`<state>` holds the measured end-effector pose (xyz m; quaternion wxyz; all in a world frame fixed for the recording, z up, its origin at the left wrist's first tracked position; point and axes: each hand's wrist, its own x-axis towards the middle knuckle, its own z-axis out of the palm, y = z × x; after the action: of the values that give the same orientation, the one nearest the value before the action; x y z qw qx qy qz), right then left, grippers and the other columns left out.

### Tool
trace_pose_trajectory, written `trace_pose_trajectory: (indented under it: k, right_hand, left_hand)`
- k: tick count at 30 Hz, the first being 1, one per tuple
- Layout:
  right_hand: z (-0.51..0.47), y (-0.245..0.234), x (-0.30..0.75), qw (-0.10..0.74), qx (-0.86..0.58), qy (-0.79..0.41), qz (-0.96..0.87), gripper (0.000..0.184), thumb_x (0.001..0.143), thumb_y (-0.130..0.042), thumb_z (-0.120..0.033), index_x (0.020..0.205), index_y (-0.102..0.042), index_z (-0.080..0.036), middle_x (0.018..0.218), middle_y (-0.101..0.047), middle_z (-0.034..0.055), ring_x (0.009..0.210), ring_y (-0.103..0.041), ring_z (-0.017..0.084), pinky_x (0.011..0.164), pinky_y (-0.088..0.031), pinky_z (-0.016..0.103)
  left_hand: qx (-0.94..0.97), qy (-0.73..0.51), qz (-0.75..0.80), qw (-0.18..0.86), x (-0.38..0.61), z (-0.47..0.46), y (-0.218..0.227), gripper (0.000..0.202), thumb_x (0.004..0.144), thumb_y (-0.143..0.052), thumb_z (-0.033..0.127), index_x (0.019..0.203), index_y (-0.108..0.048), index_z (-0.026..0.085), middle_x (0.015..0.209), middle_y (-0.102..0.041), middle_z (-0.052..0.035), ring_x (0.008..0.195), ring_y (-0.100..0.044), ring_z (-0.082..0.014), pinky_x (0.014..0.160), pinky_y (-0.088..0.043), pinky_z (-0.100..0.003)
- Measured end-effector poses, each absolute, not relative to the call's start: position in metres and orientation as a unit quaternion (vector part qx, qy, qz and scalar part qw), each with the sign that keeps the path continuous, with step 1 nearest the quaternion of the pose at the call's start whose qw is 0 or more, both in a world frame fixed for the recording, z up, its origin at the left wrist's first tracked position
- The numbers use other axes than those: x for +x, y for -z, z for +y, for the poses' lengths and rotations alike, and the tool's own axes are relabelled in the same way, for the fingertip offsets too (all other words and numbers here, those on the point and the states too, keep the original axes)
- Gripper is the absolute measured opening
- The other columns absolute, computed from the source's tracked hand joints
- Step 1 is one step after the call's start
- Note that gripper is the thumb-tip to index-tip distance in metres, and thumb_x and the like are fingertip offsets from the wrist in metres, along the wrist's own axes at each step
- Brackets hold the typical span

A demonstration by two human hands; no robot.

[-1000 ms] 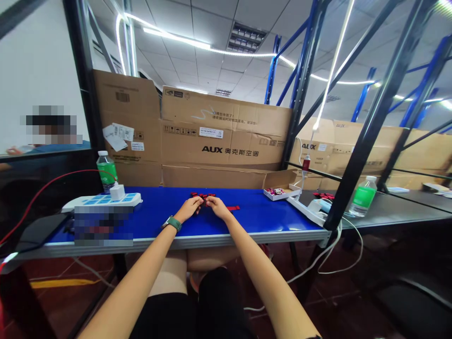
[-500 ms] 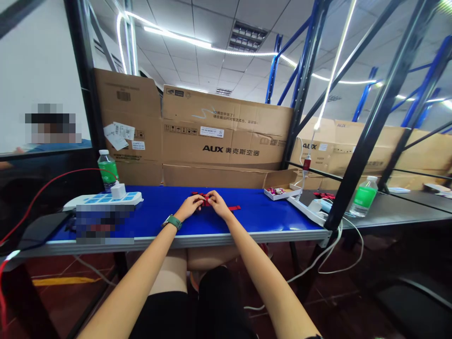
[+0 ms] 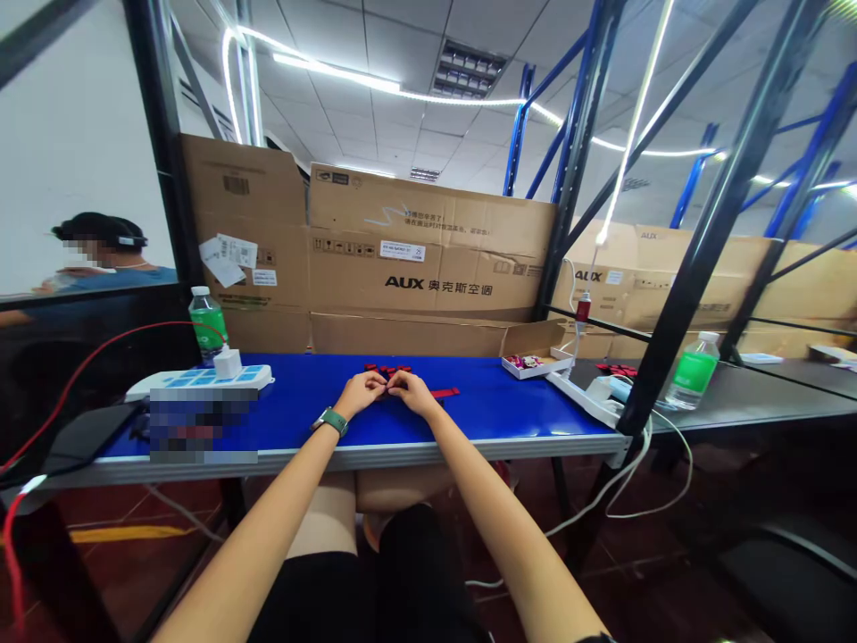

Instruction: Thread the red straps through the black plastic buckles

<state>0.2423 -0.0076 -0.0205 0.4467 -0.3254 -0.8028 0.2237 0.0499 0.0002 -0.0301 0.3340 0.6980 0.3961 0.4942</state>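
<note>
- One blue-topped workbench [image 3: 509, 402] before me; red pieces [image 3: 386, 368] clustered mid-bench, red strip [image 3: 445, 391] just right of them.
- My left hand [image 3: 360, 393] and right hand [image 3: 410, 393] curled, fingertips meeting at the cluster; whether grasping, cannot tell.
- Small parts: steady fingertip control seems best.

Industrial workroom, warehouse-like, set up for seated bench work. Blue-and-black steel shelving racks [image 3: 582, 152] stand around the station; tan corrugated AUX air-conditioner cartons [image 3: 428, 241] are propped behind it. Overhead: white suspended ceiling tiles [image 3: 375, 54], looping white LED strip lights [image 3: 636, 116]. Long blue-topped worktop [image 3: 509, 411] carries a white multi-socket power strip [image 3: 201, 379] and small red parts [image 3: 388, 368]. Dark red tiled floor [image 3: 134, 572] below.
</note>
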Motion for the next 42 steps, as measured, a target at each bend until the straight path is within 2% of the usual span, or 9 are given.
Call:
trace_pose_trajectory:
  k: [4,7,9,14,18,21,25,30,42]
  right_hand:
    - [-0.007,0.016,0.24,0.507,-0.339,-0.21,-0.764,0.002,0.084,-0.063,-0.023,0.085,-0.063,-0.021,0.097,-0.07,0.004,0.098,-0.063,0.02,0.092,-0.046,0.032]
    - [-0.008,0.011,0.239,0.538,-0.316,-0.261,-0.736,0.008,0.089,-0.057,-0.027,0.091,-0.061,-0.021,0.089,-0.07,0.0034,0.086,-0.065,0.018,0.084,-0.05,0.03]
    - [-0.009,0.01,0.24,0.541,-0.309,-0.26,-0.738,0.014,0.09,-0.056,-0.031,0.092,-0.063,-0.02,0.087,-0.07,0.0033,0.082,-0.065,0.018,0.081,-0.05,0.029]
    - [-0.013,0.013,0.239,0.499,-0.346,-0.195,-0.77,0.02,0.093,-0.051,-0.029,0.092,-0.069,-0.021,0.095,-0.072,0.0043,0.096,-0.064,0.019,0.092,-0.046,0.032]
    - [-0.014,0.018,0.237,0.507,-0.376,-0.221,-0.743,0.014,0.084,-0.064,-0.031,0.095,-0.066,-0.022,0.077,-0.067,-0.0011,0.069,-0.063,0.016,0.07,-0.05,0.027]
    - [-0.013,0.019,0.238,0.511,-0.395,-0.282,-0.709,0.016,0.078,-0.071,-0.034,0.085,-0.064,-0.021,0.066,-0.064,-0.0028,0.054,-0.061,0.015,0.056,-0.049,0.026]
    - [-0.011,0.018,0.239,0.498,-0.398,-0.294,-0.713,0.008,0.08,-0.065,-0.026,0.082,-0.07,-0.021,0.07,-0.07,0.0005,0.064,-0.068,0.018,0.066,-0.053,0.028]
    - [-0.012,0.018,0.239,0.463,-0.41,-0.167,-0.768,0.017,0.075,-0.062,-0.014,0.082,-0.074,-0.024,0.079,-0.074,0.0007,0.075,-0.068,0.019,0.077,-0.052,0.03]
    - [-0.014,0.02,0.236,0.519,-0.414,-0.192,-0.723,0.012,0.071,-0.065,-0.022,0.08,-0.058,-0.023,0.069,-0.067,-0.0029,0.063,-0.066,0.016,0.064,-0.051,0.026]
  left_hand:
    - [0.691,-0.492,0.391,0.357,0.052,-0.003,0.027,0.029,0.067,-0.077,0.034,0.086,-0.068,0.015,0.072,-0.075,-0.0073,0.067,-0.073,-0.0233,0.065,-0.06,-0.034]
    - [0.685,-0.496,0.393,0.362,0.053,-0.006,0.025,0.031,0.067,-0.079,0.036,0.087,-0.069,0.014,0.071,-0.075,-0.0071,0.065,-0.073,-0.0229,0.065,-0.06,-0.034]
    - [0.685,-0.494,0.398,0.357,0.053,-0.007,0.025,0.032,0.066,-0.08,0.035,0.087,-0.07,0.013,0.07,-0.075,-0.0073,0.064,-0.073,-0.0228,0.064,-0.06,-0.033]
    - [0.68,-0.503,0.396,0.358,0.052,-0.008,0.025,0.037,0.065,-0.083,0.04,0.088,-0.07,0.013,0.07,-0.075,-0.008,0.065,-0.073,-0.0238,0.064,-0.061,-0.034]
    - [0.687,-0.501,0.391,0.353,0.052,-0.01,0.023,0.038,0.066,-0.083,0.042,0.087,-0.07,0.014,0.07,-0.075,-0.008,0.064,-0.073,-0.0231,0.064,-0.061,-0.034]
    - [0.693,-0.501,0.39,0.341,0.053,-0.012,0.021,0.036,0.067,-0.082,0.041,0.087,-0.071,0.013,0.071,-0.076,-0.008,0.064,-0.073,-0.0226,0.065,-0.061,-0.033]
    - [0.681,-0.519,0.412,0.313,0.051,-0.011,0.022,0.03,0.069,-0.08,0.037,0.087,-0.072,0.014,0.073,-0.076,-0.0086,0.065,-0.073,-0.0227,0.065,-0.06,-0.034]
    - [0.689,-0.517,0.421,0.284,0.049,-0.008,0.023,0.025,0.07,-0.078,0.036,0.086,-0.075,0.016,0.077,-0.077,-0.0082,0.067,-0.072,-0.0224,0.066,-0.059,-0.033]
    - [0.733,-0.493,0.363,0.298,0.051,-0.011,0.021,0.031,0.074,-0.072,0.042,0.091,-0.073,0.015,0.077,-0.075,-0.0078,0.071,-0.071,-0.0219,0.073,-0.057,-0.034]
